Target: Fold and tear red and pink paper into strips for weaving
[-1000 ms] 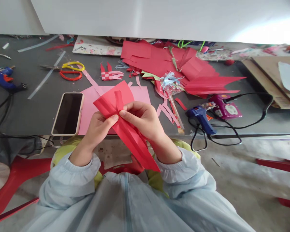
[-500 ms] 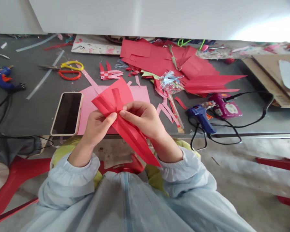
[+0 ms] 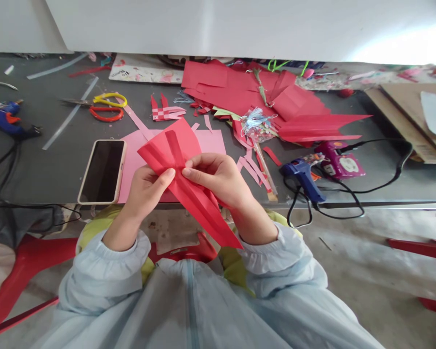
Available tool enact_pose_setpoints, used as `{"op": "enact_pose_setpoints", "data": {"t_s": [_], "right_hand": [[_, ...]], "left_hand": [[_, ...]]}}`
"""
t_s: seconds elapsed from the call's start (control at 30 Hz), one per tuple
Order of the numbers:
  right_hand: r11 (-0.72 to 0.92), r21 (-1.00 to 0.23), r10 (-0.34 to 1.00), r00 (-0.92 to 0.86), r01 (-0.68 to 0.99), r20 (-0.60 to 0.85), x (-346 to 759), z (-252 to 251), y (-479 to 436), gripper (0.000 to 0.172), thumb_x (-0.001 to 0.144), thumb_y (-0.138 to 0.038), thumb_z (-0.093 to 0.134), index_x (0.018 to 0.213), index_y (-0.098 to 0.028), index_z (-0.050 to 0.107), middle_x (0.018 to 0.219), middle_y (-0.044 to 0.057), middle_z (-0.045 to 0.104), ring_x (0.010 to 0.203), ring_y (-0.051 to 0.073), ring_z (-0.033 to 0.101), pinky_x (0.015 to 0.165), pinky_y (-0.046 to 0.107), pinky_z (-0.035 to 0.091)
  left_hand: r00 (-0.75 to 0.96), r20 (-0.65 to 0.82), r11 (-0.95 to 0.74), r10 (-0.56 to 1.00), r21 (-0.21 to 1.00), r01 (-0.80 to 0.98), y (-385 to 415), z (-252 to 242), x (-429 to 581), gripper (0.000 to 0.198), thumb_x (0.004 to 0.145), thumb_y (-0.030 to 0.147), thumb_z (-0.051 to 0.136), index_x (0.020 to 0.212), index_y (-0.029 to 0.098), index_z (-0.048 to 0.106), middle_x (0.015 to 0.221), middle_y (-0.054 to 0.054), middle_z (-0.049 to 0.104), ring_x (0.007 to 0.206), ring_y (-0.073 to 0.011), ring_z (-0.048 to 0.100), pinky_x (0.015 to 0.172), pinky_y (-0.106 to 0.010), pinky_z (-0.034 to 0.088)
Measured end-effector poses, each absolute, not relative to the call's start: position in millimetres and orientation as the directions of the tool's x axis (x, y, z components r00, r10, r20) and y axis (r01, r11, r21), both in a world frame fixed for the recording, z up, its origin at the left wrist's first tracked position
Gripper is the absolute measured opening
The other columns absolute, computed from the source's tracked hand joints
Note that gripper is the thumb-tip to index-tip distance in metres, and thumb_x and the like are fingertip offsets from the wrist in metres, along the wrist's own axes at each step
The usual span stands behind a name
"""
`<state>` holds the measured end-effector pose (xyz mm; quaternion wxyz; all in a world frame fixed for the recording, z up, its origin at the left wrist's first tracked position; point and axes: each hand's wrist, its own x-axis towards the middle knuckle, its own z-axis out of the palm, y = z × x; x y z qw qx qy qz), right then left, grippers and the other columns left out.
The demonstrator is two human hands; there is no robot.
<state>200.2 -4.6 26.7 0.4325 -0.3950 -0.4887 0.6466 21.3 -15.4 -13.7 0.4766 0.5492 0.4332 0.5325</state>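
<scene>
Head view: a creased red paper (image 3: 203, 208) is being pinched around its middle, kinda bow-tie style, by the left hand (image 3: 145, 191) and the right hand (image 3: 220, 179), thumbs on top and nearly meeting. It's held over the front edge of the tabletop (image 3: 58, 179), its upper end above a pink sheet (image 3: 212, 140). A phone (image 3: 102, 172) is parked to the left, scissors (image 3: 94, 103) are left behind that, and a blue glue gun (image 3: 305, 180) can be spotted off right.
</scene>
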Motion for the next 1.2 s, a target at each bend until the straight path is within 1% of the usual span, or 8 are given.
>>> {"op": "enact_pose_setpoints", "data": {"t_s": [0.2, 0.3, 0.47, 0.73, 0.83, 0.97, 1.07, 1.2], "right_hand": [[-0.123, -0.98, 0.944, -0.324, -0.157, -0.067, 201.2, 29.1, -4.2, 0.024, 0.069, -0.035, 0.084, 0.073, -0.016, 0.07, 0.068, -0.001, 0.066, 0.061, 0.007, 0.055, 0.055, 0.02, 0.044], [-0.092, -0.988, 0.945, -0.324, -0.121, -0.049, 201.3, 28.4, -4.6, 0.027, 0.068, -0.038, 0.085, 0.074, -0.016, 0.07, 0.068, -0.001, 0.065, 0.061, 0.008, 0.053, 0.054, 0.021, 0.042], [-0.073, -0.993, 0.946, -0.321, -0.089, -0.041, 200.4, 24.7, -6.2, 0.034, 0.072, -0.048, 0.081, 0.078, -0.017, 0.069, 0.07, -0.001, 0.063, 0.061, 0.009, 0.051, 0.055, 0.023, 0.041], [-0.064, -0.982, 0.95, -0.312, -0.177, -0.006, 199.2, 23.1, -6.5, 0.029, 0.078, -0.044, 0.079, 0.078, -0.017, 0.069, 0.073, -0.001, 0.064, 0.064, 0.008, 0.054, 0.058, 0.021, 0.044], [-0.085, -0.981, 0.948, -0.316, -0.175, -0.025, 200.4, 26.2, -5.9, 0.029, 0.073, -0.043, 0.082, 0.078, -0.017, 0.07, 0.074, -0.001, 0.066, 0.065, 0.009, 0.055, 0.06, 0.021, 0.046], [-0.152, -0.977, 0.932, -0.351, -0.15, -0.091, 202.8, 30.2, -5.4, 0.032, 0.062, -0.038, 0.09, 0.075, -0.016, 0.071, 0.07, -0.001, 0.066, 0.063, 0.009, 0.055, 0.057, 0.022, 0.046], [-0.152, -0.979, 0.931, -0.351, -0.136, -0.096, 204.2, 30.4, -4.9, 0.029, 0.063, -0.038, 0.089, 0.074, -0.017, 0.072, 0.069, -0.001, 0.067, 0.062, 0.009, 0.056, 0.056, 0.021, 0.046], [-0.15, -0.98, 0.93, -0.356, -0.132, -0.094, 205.0, 27.7, -3.8, 0.028, 0.065, -0.038, 0.088, 0.075, -0.017, 0.072, 0.071, -0.001, 0.068, 0.063, 0.009, 0.057, 0.057, 0.021, 0.047]], "left_hand": [[0.16, 0.144, -0.143, 0.977, 0.99, -0.013, -16.0, -1.6, 22.7, 0.034, 0.08, 0.051, 0.074, 0.081, 0.018, 0.078, 0.079, -0.005, 0.077, 0.075, -0.0205, 0.073, 0.065, -0.028, 0.06], [0.195, 0.136, -0.136, 0.971, 0.991, -0.016, -16.0, -1.7, 22.4, 0.032, 0.082, 0.049, 0.072, 0.079, 0.018, 0.078, 0.077, -0.005, 0.076, 0.075, -0.0202, 0.072, 0.067, -0.029, 0.06], [0.161, 0.08, -0.076, 0.984, 0.997, -0.028, -16.4, -12.4, 20.2, 0.029, 0.082, 0.046, 0.072, 0.08, 0.018, 0.078, 0.082, -0.005, 0.076, 0.075, -0.0203, 0.071, 0.067, -0.03, 0.059], [0.118, 0.086, -0.076, 0.989, 0.993, -0.086, -17.2, -20.2, 20.0, 0.026, 0.083, 0.044, 0.071, 0.074, 0.02, 0.076, 0.075, -0.003, 0.072, 0.07, -0.0183, 0.068, 0.063, -0.029, 0.057], [0.124, 0.094, -0.084, 0.988, 0.993, -0.086, -16.6, -21.3, 19.1, 0.027, 0.084, 0.044, 0.07, 0.073, 0.02, 0.075, 0.073, -0.002, 0.071, 0.068, -0.0178, 0.067, 0.062, -0.029, 0.057], [0.13, 0.106, -0.094, 0.986, 0.99, -0.101, -16.0, -20.3, 19.1, 0.027, 0.084, 0.046, 0.07, 0.081, 0.021, 0.077, 0.08, -0.004, 0.075, 0.076, -0.0203, 0.071, 0.068, -0.03, 0.06], [0.136, 0.095, -0.083, 0.986, 0.992, -0.091, -16.6, -15.9, 20.1, 0.028, 0.083, 0.048, 0.071, 0.081, 0.02, 0.077, 0.079, -0.004, 0.075, 0.076, -0.0211, 0.072, 0.069, -0.031, 0.061], [0.254, 0.074, -0.052, 0.964, 0.995, -0.089, -17.4, -10.2, 21.0, 0.029, 0.083, 0.048, 0.072, 0.082, 0.019, 0.077, 0.074, -0.004, 0.075, 0.065, -0.019, 0.071, 0.061, -0.029, 0.06]]}}
